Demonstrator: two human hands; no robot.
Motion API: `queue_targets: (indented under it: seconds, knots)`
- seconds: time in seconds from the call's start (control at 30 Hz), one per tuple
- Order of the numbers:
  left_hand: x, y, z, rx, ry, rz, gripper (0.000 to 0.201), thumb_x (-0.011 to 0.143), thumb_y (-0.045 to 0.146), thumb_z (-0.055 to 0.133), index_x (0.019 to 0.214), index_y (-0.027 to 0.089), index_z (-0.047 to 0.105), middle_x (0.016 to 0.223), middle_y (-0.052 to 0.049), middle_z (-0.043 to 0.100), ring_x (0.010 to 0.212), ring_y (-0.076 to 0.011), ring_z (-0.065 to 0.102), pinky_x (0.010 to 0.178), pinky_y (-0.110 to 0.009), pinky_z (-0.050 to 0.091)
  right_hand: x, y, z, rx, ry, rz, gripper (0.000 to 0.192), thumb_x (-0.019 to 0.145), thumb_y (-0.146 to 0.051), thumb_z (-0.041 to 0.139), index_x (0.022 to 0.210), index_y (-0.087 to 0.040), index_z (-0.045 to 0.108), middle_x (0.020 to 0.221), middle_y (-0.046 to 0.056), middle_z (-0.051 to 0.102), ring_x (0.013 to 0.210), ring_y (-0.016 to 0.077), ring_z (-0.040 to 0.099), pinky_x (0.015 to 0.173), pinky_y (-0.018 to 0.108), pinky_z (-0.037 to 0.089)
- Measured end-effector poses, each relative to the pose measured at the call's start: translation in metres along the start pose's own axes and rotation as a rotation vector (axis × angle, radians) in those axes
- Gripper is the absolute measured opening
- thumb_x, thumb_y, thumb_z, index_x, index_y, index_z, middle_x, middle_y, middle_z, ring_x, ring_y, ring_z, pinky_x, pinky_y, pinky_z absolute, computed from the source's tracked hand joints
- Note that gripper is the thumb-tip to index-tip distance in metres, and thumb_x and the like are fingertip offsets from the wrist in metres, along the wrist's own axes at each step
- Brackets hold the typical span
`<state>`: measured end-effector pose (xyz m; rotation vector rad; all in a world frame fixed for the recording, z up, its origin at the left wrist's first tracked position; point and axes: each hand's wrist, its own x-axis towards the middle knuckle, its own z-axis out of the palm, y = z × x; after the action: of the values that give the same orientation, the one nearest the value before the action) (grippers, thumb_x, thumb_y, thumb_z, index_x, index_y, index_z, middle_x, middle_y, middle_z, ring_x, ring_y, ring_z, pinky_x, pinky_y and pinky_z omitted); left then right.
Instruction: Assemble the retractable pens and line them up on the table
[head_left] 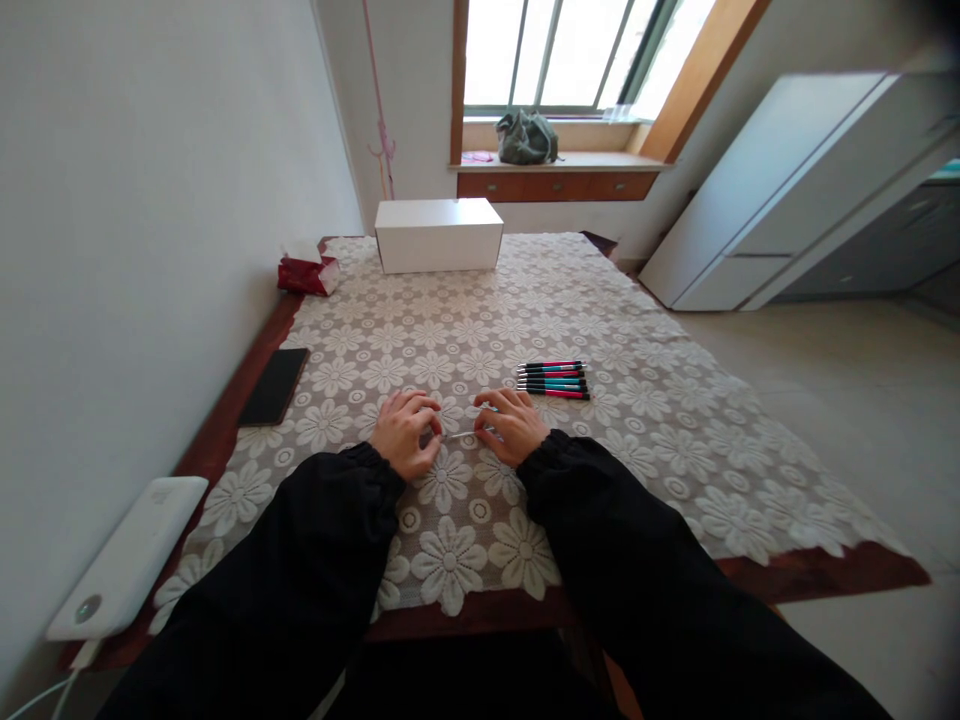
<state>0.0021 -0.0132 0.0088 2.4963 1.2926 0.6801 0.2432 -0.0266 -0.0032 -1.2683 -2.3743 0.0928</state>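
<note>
A thin, pale rod (462,434) lies level between my two hands, low over the lace tablecloth; it is too small to tell its exact kind. My left hand (406,432) pinches its left end between thumb and fingers. At the other end, my right hand (513,424) has its thumb and forefinger closed on the rod, the other fingers curled above. Just beyond the right hand, several click pens (553,380) with black, red and teal barrels lie side by side in a neat row.
The lace tablecloth (448,560) covers a dark wood table. A white box (439,248) stands at the far end, with a red tissue pack (308,276) to its left. Along the left edge are a black flat slab (274,387) and a white corded device (129,560).
</note>
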Motion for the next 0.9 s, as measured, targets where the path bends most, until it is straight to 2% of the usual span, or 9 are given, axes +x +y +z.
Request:
queue_targets:
  seconds: [0.27,0.9]
  knots:
    - [-0.0005,-0.0027,0.0027,-0.017,0.038,0.029,0.004,0.078,0.022,0.069,0.081,0.025,0.069,0.114,-0.004,0.072,0.125,-0.0309,0.055,0.119,-0.06,0.03,0.0006,-0.0037,-0.001,-0.011,0.009,0.057,0.007,0.088,-0.019,0.063,0.087,-0.022,0.07,0.115,0.007,0.067,0.11,0.0261,0.054,0.094,0.043,0.039]
    - [0.0002,-0.0013,0.0008,-0.015,0.04,0.041,0.003,0.079,0.023,0.07,0.079,0.025,0.071,0.115,-0.003,0.073,0.126,-0.0301,0.055,0.117,-0.058,0.034,0.0012,-0.0072,-0.0023,-0.008,0.021,0.007,0.008,0.087,-0.021,0.062,0.084,-0.021,0.069,0.113,0.007,0.068,0.105,0.0243,0.056,0.093,0.042,0.039]
